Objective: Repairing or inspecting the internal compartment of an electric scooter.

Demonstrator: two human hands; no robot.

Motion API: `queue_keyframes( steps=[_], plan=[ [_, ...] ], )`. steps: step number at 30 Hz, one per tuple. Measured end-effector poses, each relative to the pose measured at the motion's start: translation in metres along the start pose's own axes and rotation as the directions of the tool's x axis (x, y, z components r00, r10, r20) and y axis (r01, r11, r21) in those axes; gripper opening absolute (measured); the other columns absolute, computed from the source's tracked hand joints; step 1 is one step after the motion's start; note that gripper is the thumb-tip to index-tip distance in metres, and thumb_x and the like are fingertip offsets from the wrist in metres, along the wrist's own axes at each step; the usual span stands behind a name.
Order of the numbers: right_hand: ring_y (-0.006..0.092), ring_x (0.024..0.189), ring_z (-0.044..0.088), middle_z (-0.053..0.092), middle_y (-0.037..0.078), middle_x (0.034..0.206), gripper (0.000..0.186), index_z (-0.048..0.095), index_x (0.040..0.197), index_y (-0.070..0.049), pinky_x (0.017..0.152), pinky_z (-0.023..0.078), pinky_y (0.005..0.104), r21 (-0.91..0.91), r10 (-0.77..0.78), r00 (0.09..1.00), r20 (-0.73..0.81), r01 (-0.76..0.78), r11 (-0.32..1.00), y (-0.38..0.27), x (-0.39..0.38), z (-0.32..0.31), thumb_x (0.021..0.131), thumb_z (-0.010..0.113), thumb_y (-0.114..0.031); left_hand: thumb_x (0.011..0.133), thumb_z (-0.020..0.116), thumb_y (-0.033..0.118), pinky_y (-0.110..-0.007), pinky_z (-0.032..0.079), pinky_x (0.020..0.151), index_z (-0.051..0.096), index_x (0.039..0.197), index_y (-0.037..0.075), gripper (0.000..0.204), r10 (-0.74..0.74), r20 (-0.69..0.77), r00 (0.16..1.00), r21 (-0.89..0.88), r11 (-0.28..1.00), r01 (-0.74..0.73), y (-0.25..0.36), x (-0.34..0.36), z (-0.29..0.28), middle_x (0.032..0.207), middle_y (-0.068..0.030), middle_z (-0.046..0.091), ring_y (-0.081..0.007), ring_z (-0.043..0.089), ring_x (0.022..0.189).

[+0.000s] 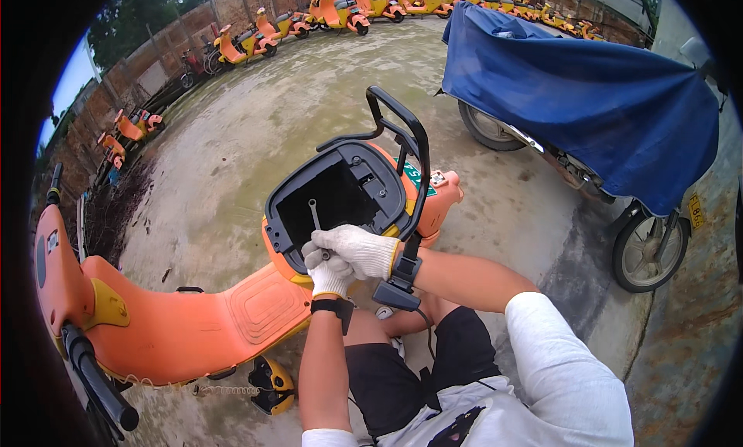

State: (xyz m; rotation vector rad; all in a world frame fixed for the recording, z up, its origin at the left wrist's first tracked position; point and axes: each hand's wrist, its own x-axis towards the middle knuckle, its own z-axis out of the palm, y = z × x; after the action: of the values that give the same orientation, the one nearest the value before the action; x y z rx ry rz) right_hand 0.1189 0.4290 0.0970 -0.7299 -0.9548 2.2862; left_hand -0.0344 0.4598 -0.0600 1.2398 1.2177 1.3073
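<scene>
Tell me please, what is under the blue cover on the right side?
Below the blue cover, a near wheel, part of a far wheel and some lower parts between them show. The vehicle's draped upper part cannot be seen.

White gloves [362, 247] (yellow-edged), black shorts [464, 342]

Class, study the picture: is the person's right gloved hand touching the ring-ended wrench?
Touching. The head view shows the right gloved hand with its fingers curled over the ring-ended wrench, whose ring sticks out past them.
</scene>
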Motion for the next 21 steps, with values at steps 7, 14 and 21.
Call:
queue_keyframes(
  steps=[7,14,21],
  plan=[
    [0.005,0.063,0.058,0.069,0.002,0.088,0.037,0.057,0.135,-0.002,0.054,0.048,0.0203,-0.355,-0.147,0.987,-0.068,0.114,0.928,-0.022,-0.041,-0.033,0.108,0.049,-0.026,0.08,0.071,0.051,-0.045,0.059,0.077,0.072,0.104,0.012,0.046,0.016,0.144,0.989,0.907,0.399,-0.138,0.11,-0.037,0.061,0.099,-0.0108,0.074,-0.0291,0.073,0.09],
    [0.0063,0.063,0.05,0.058,-0.002,0.072,0.039,0.072,0.087,-0.003,0.058,0.04,0.0231,-0.808,-0.339,0.834,-0.434,-0.195,0.555,-0.064,-0.122,-0.097,0.103,0.056,-0.034,0.071,0.075,0.065,-0.044,0.058,0.085,0.071,0.107,0.006,0.07,0.047,0.138,0.989,0.917,0.372,-0.145,0.132,-0.045,0.069,0.103,-0.018,0.072,-0.0352,0.072,0.093],
    [0.02,0.083,0.059,0.065,0.008,0.078,0.049,0.069,0.076,-0.005,0.081,0.045,0.0327,-0.873,-0.296,0.837,-0.46,-0.366,0.323,-0.099,-0.106,-0.114,0.092,0.06,-0.051,0.073,0.072,0.066,-0.039,0.057,0.089,0.071,0.119,0.008,0.074,0.006,0.079,0.997,0.954,0.289,-0.077,0.134,-0.039,0.052,0.108,-0.0145,0.074,-0.0305,0.072,0.101]
  ],
)
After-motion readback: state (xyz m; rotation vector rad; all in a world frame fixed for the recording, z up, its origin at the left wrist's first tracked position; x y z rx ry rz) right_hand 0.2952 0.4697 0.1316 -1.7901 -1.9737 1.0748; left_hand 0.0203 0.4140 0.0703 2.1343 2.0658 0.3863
